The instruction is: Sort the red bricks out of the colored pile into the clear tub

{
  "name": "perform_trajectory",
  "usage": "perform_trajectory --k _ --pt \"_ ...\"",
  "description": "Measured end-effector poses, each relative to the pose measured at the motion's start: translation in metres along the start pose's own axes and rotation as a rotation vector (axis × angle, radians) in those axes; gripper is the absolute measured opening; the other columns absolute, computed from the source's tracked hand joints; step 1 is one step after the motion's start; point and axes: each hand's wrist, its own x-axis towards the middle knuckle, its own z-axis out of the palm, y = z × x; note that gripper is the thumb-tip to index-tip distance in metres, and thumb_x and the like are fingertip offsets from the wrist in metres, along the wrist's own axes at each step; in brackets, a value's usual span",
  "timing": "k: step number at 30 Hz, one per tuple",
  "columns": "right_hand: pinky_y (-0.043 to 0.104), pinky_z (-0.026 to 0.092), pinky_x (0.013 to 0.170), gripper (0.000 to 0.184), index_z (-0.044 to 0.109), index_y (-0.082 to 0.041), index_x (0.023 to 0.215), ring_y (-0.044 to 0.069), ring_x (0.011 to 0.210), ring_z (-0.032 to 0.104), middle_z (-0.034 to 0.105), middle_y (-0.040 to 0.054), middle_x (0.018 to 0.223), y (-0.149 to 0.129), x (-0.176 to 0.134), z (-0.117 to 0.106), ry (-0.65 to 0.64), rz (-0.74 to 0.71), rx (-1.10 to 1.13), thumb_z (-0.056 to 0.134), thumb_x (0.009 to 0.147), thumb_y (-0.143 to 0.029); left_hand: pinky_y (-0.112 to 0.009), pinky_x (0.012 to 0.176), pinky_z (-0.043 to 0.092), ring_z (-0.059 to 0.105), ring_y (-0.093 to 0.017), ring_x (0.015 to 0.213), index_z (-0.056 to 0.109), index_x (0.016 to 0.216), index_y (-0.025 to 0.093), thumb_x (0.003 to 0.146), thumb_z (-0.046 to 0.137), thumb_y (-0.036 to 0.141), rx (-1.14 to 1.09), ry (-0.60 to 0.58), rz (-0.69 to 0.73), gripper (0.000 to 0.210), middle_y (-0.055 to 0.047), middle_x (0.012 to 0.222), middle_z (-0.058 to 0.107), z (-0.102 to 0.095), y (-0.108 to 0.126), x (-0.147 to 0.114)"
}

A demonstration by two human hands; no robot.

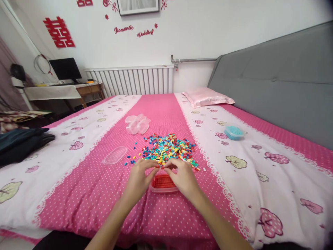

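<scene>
Head view, hands [183, 176], box [164, 190] partly hidden

Pink sheet [88, 194] w/ wht dots, multicol. blks [166, 150].

A white wall [192, 34] is decorated with red double-happiness cut-outs [59, 32] and red "Romantic Wedding" lettering [124, 29], above which a dark-framed picture [137, 6] is hung. A slatted white radiator [130, 80] is mounted low along it, and a grey pipe [197, 60] is run toward the grey upholstered headboard [275, 76]. The bed [158, 104] is covered by a tree-printed pink-and-white sheet [75, 194], with a pink satin pillow [206, 96] laid near the headboard. At the left, a black monitor [65, 69] is set on a wooden desk [87, 90], partly draped in white cloth [52, 92].
</scene>
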Motion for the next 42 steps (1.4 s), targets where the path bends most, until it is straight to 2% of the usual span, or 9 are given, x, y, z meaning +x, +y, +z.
perform_trajectory --k 2,5,8,11,17,19,25,36,42 --pt "0.029 0.047 0.075 0.014 0.072 -0.023 0.081 0.017 0.077 0.068 0.075 -0.0014 0.081 0.003 -0.001 -0.006 0.003 0.016 -0.031 0.067 0.083 -0.010 -0.037 0.088 0.043 0.064 -0.023 0.096 0.074 0.090 0.022 0.093 0.060 0.024 0.234 -0.018 0.074 0.014 -0.004 0.101 0.075 -0.004 0.005 0.002" --pt "0.030 0.045 0.074 0.014 0.072 -0.024 0.081 0.018 0.076 0.067 0.074 -0.0012 0.081 0.006 0.000 -0.011 -0.001 0.032 -0.074 0.068 0.083 -0.011 -0.038 0.081 0.040 0.064 -0.024 0.092 0.074 0.091 0.021 0.095 0.059 0.024 0.592 -0.204 0.107 0.015 -0.005 0.096 0.075 -0.007 0.015 0.009" --pt "0.031 0.044 0.076 0.014 0.071 -0.023 0.081 0.020 0.079 0.065 0.074 0.0001 0.083 0.008 0.000 -0.011 0.009 0.045 -0.110 0.067 0.084 -0.010 -0.038 0.076 0.037 0.065 -0.027 0.089 0.073 0.081 0.018 0.091 0.064 0.018 0.779 -0.349 0.151 0.014 -0.007 0.088 0.075 -0.003 0.025 0.019" --pt "0.032 0.043 0.078 0.013 0.071 -0.022 0.082 0.021 0.083 0.063 0.073 0.0011 0.086 0.008 -0.001 -0.010 0.011 0.038 -0.133 0.068 0.084 -0.010 -0.039 0.077 0.035 0.065 -0.028 0.089 0.073 0.073 0.015 0.088 0.066 0.014 0.812 -0.395 0.197 0.016 -0.009 0.083 0.075 0.003 0.030 0.028" --pt "0.033 0.041 0.084 0.012 0.070 -0.022 0.083 0.023 0.093 0.057 0.070 0.0025 0.090 0.003 -0.006 -0.007 -0.013 -0.064 -0.262 0.068 0.085 -0.011 -0.040 0.077 0.033 0.064 -0.027 0.084 0.072 0.072 0.013 0.089 0.062 0.012 0.865 -0.438 0.213 0.019 -0.011 0.077 0.074 0.013 0.036 0.036" --pt "0.033 0.040 0.084 0.013 0.071 -0.023 0.085 0.023 0.093 0.057 0.069 0.0030 0.088 0.001 -0.008 -0.006 -0.019 -0.056 -0.290 0.066 0.086 -0.011 -0.040 0.077 0.033 0.064 -0.028 0.084 0.072 0.073 0.014 0.090 0.060 0.012 0.874 -0.441 0.211 0.021 -0.011 0.076 0.073 0.014 0.037 0.034" --pt "0.035 0.039 0.086 0.012 0.068 -0.024 0.095 0.024 0.095 0.056 0.066 0.0060 0.090 0.002 -0.011 0.003 -0.007 -0.010 -0.333 0.058 0.094 -0.018 -0.040 0.080 0.031 0.062 -0.028 0.087 0.071 0.073 0.016 0.091 0.058 0.012 0.882 -0.433 0.202 0.023 -0.011 0.080 0.073 0.012 0.038 0.029" --pt "0.038 0.034 0.087 0.012 0.061 -0.024 0.097 0.024 0.096 0.058 0.069 0.0039 0.093 0.008 -0.014 0.013 -0.024 -0.030 -0.345 0.051 0.097 -0.016 -0.043 0.081 0.032 0.063 -0.031 0.088 0.071 0.072 0.013 0.089 0.062 0.012 0.852 -0.378 0.149 0.019 -0.013 0.079 0.072 0.015 0.032 0.024" --pt "0.038 0.034 0.085 0.014 0.057 -0.024 0.101 0.024 0.100 0.059 0.070 0.0055 0.101 0.010 -0.015 0.015 -0.034 -0.017 -0.352 0.048 0.098 -0.014 -0.045 0.085 0.033 0.062 -0.031 0.090 0.072 0.073 0.014 0.090 0.060 0.014 0.856 -0.369 0.131 0.021 -0.014 0.082 0.074 0.020 0.033 0.024"
